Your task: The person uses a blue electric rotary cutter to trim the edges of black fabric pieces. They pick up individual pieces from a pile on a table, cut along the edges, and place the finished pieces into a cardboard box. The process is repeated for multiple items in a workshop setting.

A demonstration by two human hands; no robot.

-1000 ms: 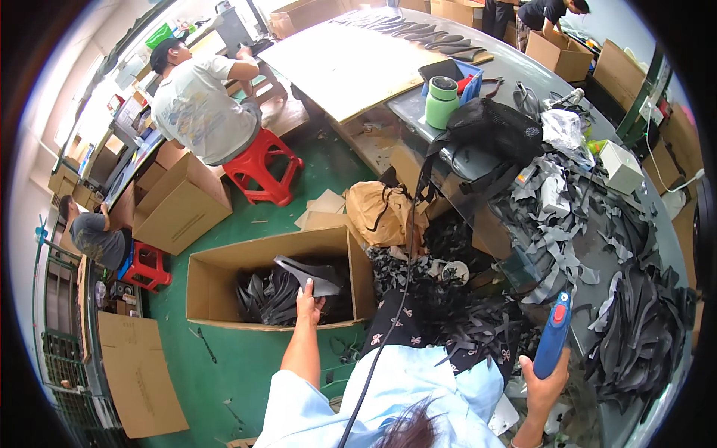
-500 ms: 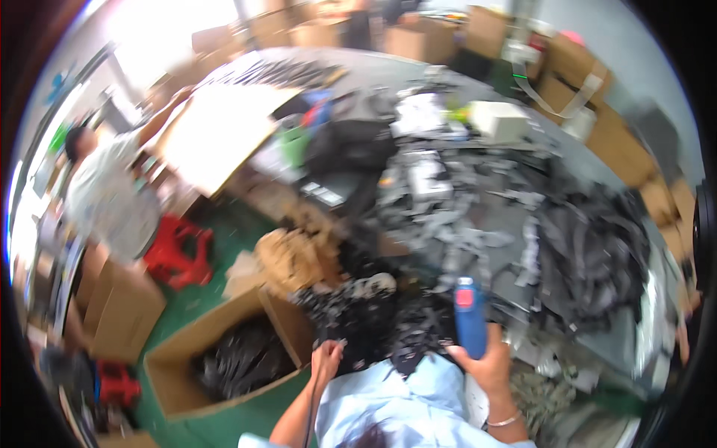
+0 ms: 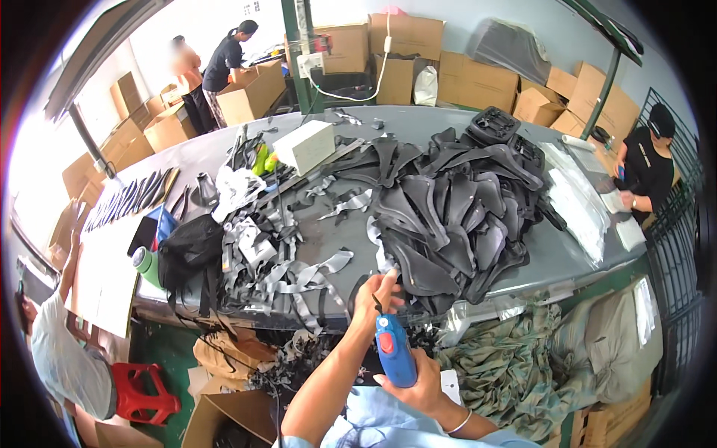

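My right hand (image 3: 420,390), near the front of the table, is wrapped round a blue handheld tool (image 3: 396,351) with a red button. The tool's top end points up toward my left wrist. My left hand (image 3: 377,295) reaches over the table's near edge with its fingers bent together. Its fingertips are at the near left border of a pile of dark grey moulded pieces (image 3: 427,265). Whatever lies between those fingers is too small to make out. Left of the hand are loose grey strips and offcuts (image 3: 306,278).
A white box (image 3: 305,148), a black bag (image 3: 190,250) and a green bottle (image 3: 146,265) stand on the table. Clear plastic sheets (image 3: 579,201) lie at right. Below are camouflage cloth (image 3: 515,366), a carton (image 3: 224,418) and a red stool (image 3: 146,392). Other people work around the table.
My view has swung to the right and up over the table. My left hand has gone from down by my lap to the grey pile. My right hand still holds the blue tool, now tilted leftward.
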